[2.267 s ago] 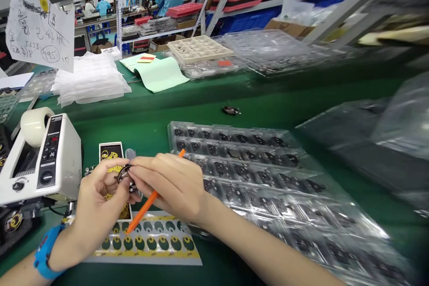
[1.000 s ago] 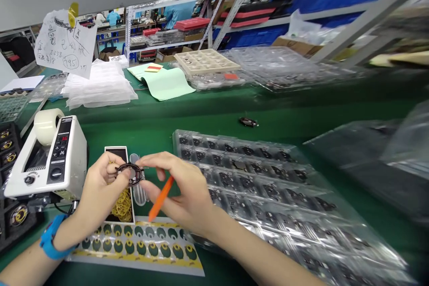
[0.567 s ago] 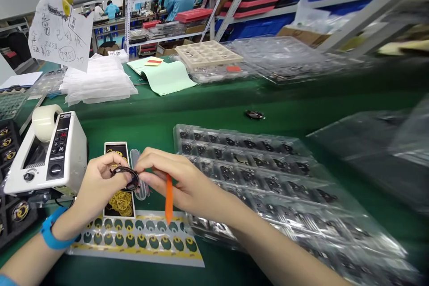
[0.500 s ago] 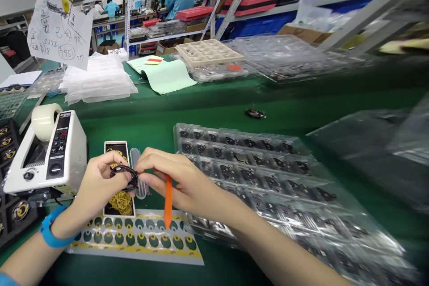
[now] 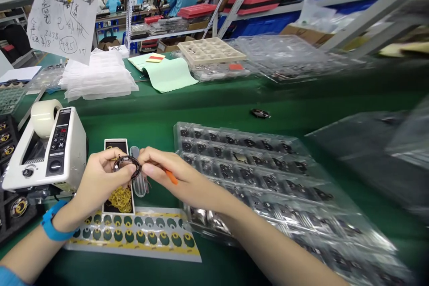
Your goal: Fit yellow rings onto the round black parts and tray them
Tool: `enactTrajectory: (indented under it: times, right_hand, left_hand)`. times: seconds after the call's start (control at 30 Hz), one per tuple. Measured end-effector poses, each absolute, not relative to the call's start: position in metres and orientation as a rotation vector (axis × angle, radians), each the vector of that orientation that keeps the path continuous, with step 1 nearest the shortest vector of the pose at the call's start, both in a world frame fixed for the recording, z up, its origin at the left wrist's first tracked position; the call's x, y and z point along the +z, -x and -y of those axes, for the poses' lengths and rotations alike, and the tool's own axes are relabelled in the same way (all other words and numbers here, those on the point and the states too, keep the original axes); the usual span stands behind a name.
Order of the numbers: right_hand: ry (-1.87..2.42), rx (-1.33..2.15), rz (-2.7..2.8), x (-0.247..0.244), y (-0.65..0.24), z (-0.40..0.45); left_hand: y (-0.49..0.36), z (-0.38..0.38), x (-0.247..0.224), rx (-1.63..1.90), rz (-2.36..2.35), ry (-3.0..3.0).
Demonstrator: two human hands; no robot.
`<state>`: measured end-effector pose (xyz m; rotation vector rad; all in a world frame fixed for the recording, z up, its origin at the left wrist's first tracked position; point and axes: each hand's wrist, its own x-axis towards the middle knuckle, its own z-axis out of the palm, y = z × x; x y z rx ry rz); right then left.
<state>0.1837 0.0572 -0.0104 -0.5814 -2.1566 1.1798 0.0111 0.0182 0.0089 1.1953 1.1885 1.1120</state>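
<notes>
Pinched in my left hand (image 5: 103, 173) is a dark, watch-case-like ring part (image 5: 137, 165), held tilted above a white box (image 5: 115, 140) of thin yellow rings (image 5: 121, 200). My right hand (image 5: 167, 170) has its thumb and forefinger together at the part's right edge. An orange pointed plastic stick (image 5: 172, 177) is tucked in that same hand, mostly covered by the fingers. Between the hands lies a narrow clear plastic case (image 5: 140, 186). Below them is a sheet of green and yellow die-cut stickers (image 5: 161, 254).
Right of my hands are clear blister trays (image 5: 231, 145) of dark parts. Behind them lies one loose dark part (image 5: 260, 113). A white tape dispenser (image 5: 72, 143) stands left, beside a black foam tray (image 5: 8, 228). White sheets (image 5: 98, 78) and a beige compartment tray (image 5: 211, 51) sit on the back ledge.
The orange stick has swung from hanging down below my right hand to lying mostly behind its fingers. The ring part has turned to face the camera more.
</notes>
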Motion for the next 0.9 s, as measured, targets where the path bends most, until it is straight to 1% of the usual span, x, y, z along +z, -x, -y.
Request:
enactTrajectory:
  times: [0.17, 0.33, 0.4, 0.47, 0.57, 0.67, 0.73, 0.8, 0.83, 0.9]
  right_hand:
    - [0.606, 1.164, 2.15, -0.008, -0.189, -0.059]
    - [0.829, 1.339, 2.013, -0.011, -0.182, -0.058]
    - [0.949, 1.299, 1.849, -0.012, -0.18, -0.058]
    - [1.003, 1.303, 1.645, -0.014, -0.177, -0.056]
    - [0.959, 1.584, 1.455, -0.015, -0.171, -0.053]
    - [0.862, 1.833, 1.317, -0.014, -0.164, -0.047]
    - [0.85, 1.87, 1.281, -0.011, -0.163, -0.042]
    - [0.909, 1.775, 1.34, -0.01, -0.167, -0.039]
    - [0.959, 1.67, 1.39, -0.011, -0.171, -0.039]
    - [1.058, 1.404, 1.448, -0.015, -0.182, -0.042]
  left_hand:
    - [-0.009, -0.019, 0.008, 1.128, -1.166, -1.223]
    - [-0.008, -0.022, 0.0, 1.204, -1.222, -1.341]
    - [-0.008, -0.024, -0.007, 1.299, -1.254, -1.517]
    - [-0.006, -0.026, -0.017, 1.421, -1.296, -1.824]
    - [-0.004, -0.03, -0.033, 1.531, -1.32, -2.403]
    - [-0.004, -0.03, -0.04, 1.469, -1.315, -2.675]
    - [-0.004, -0.024, -0.038, 1.352, -1.381, -2.7]
    - [-0.004, -0.009, -0.034, 1.231, -1.501, -2.589]
    - [-0.002, 0.001, -0.033, 1.208, -1.548, -2.444]
    - [0.005, 0.029, -0.035, 1.241, -1.587, -1.93]
